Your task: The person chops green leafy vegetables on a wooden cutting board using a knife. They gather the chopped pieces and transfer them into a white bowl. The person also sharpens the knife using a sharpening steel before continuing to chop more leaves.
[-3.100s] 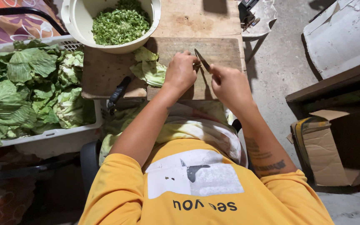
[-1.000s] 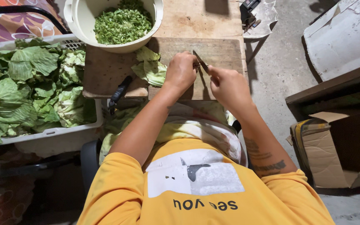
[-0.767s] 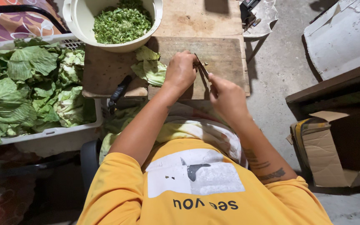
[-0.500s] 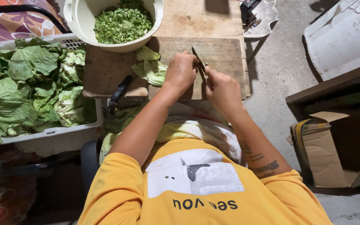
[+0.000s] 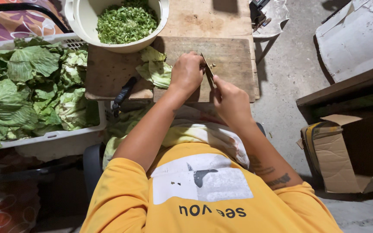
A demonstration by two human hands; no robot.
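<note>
My left hand (image 5: 187,72) is curled on the wooden cutting board (image 5: 234,56), pressing down the end of a small pile of green leaves (image 5: 154,69). What lies under its fingers is hidden. My right hand (image 5: 230,100) grips a knife (image 5: 207,69) whose blade points away from me, right against the left hand's knuckles. A few small green bits (image 5: 214,65) lie by the blade.
A pale bowl (image 5: 83,26) of finely chopped greens (image 5: 126,21) stands at the board's far left. A white crate (image 5: 52,137) of large leafy greens (image 5: 22,90) is on the left. A dark-handled tool (image 5: 123,92) lies near it. A torn cardboard box (image 5: 337,151) sits on the right.
My right hand has shifted the knife slightly back and forth beside the left hand's knuckles. The left hand, leaves and bowl have stayed in place.
</note>
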